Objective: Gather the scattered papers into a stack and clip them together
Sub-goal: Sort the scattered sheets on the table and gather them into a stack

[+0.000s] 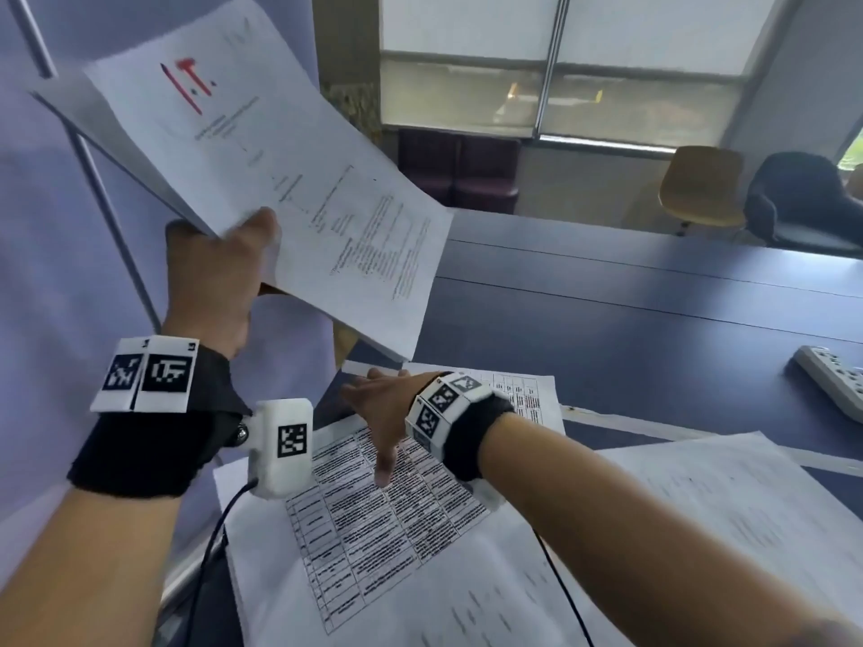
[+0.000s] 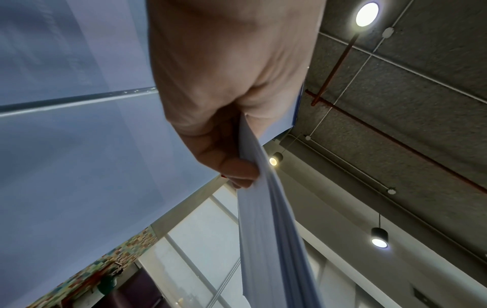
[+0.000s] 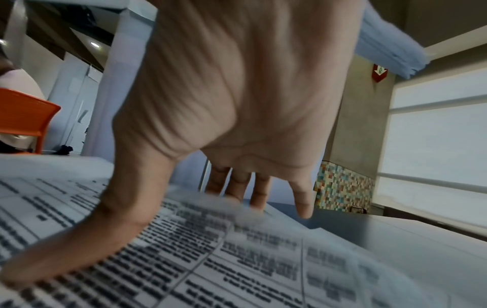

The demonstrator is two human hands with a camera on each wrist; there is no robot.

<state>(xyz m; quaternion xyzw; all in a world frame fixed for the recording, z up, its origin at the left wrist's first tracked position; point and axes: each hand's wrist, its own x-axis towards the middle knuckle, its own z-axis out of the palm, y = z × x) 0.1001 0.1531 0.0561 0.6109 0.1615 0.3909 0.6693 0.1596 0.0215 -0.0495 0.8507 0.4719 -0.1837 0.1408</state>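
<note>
My left hand [image 1: 252, 254] is raised at the upper left and grips a stack of white papers [image 1: 280, 170], thumb on top and fingers underneath. The left wrist view shows the left hand [image 2: 237, 162] pinching the stack's edge [image 2: 271, 229]. My right hand [image 1: 378, 413] is lower, over the desk, with fingers straight and spread. Its thumb lies on a sheet printed with a table [image 1: 373, 520]. In the right wrist view the right hand [image 3: 147, 208] has its fingers reaching past the blurred far edge of that sheet [image 3: 237, 260]. More loose sheets lie behind [image 1: 537, 394] and to the right [image 1: 728, 506].
The papers lie on a dark blue desk [image 1: 630, 319]. A white power strip [image 1: 836, 380] sits at the desk's right edge. A yellow chair [image 1: 700, 189] and a dark chair [image 1: 803, 203] stand beyond the desk, under the window. A pale partition wall is on the left.
</note>
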